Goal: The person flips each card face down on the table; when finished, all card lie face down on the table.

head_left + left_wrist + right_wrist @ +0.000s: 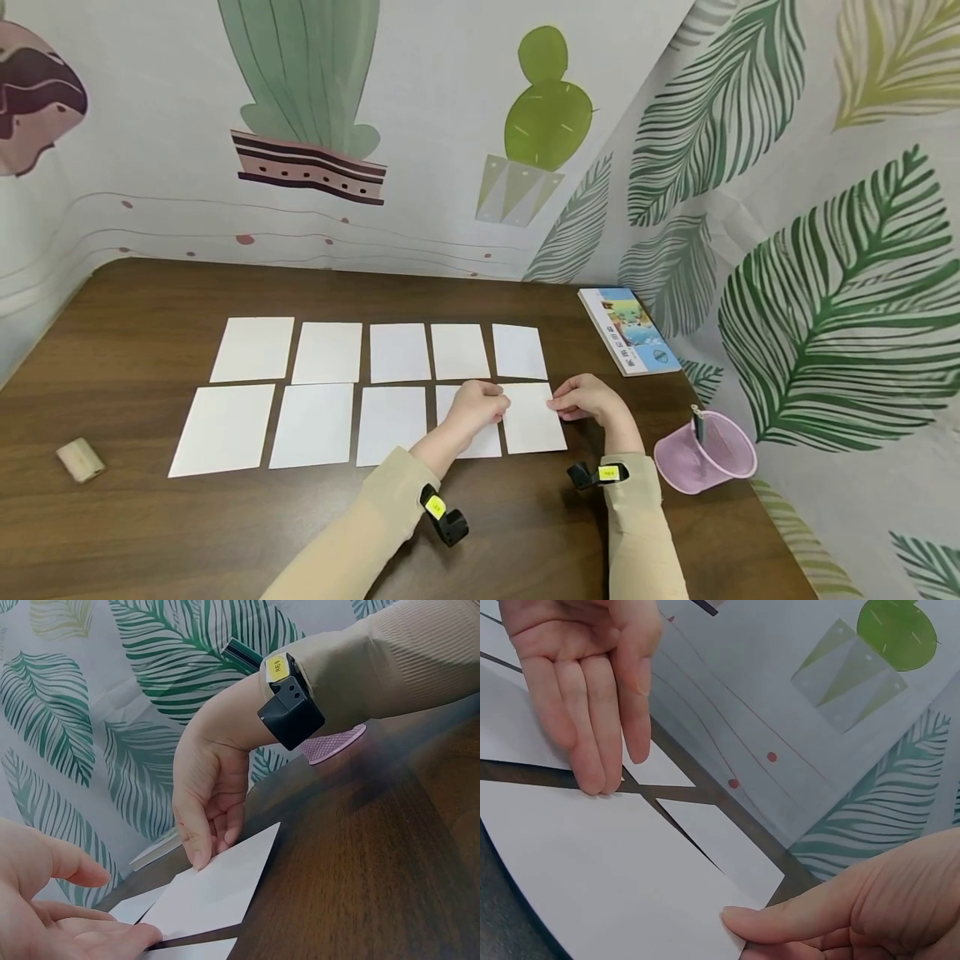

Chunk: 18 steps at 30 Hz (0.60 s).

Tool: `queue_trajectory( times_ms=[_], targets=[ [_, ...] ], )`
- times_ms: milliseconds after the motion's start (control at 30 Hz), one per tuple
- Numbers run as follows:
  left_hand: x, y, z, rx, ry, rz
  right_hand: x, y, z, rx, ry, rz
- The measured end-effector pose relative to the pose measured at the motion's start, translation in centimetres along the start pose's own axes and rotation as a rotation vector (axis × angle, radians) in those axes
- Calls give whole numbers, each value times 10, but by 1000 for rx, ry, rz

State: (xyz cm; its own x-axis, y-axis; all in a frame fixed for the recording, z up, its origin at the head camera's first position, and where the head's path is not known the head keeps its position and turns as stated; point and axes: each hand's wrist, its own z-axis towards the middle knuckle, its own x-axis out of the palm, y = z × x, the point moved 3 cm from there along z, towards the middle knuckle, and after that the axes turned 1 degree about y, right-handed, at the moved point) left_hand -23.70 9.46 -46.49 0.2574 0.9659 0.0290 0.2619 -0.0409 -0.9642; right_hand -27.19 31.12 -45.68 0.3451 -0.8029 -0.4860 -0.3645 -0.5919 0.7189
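In the head view, two rows of white paper sheets lie on the brown table. At the near row's right end is one sheet of paper (534, 421) between both hands. My right hand (592, 400) pinches its right edge, thumb on top and fingers curled under, as the right wrist view shows with the thumb over the sheet (607, 870). My left hand (472, 408) touches the opposite edge with its fingertips. Its fingers are fairly straight and the thumb stands apart in the left wrist view, where the left hand (45, 900) is partly cut off. It covers part of the neighbouring sheet (480, 442).
A book (630, 331) with a picture cover lies at the back right. A pink mesh cup (693, 467) tilts near the right edge, with a dark item clipped to its rim. A small beige block (80, 460) sits at the far left. Patterned cloth hangs behind the table.
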Motion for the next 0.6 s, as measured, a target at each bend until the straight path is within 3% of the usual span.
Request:
queue_trajectory(
  times_ms=[367, 600],
  targets=[
    [-1, -3, -2, -2, -8, 4, -1, 1, 0, 2, -5, 26],
    [-13, -14, 1, 37, -5, -195, -2, 28, -1, -39, -59, 29]
  ],
)
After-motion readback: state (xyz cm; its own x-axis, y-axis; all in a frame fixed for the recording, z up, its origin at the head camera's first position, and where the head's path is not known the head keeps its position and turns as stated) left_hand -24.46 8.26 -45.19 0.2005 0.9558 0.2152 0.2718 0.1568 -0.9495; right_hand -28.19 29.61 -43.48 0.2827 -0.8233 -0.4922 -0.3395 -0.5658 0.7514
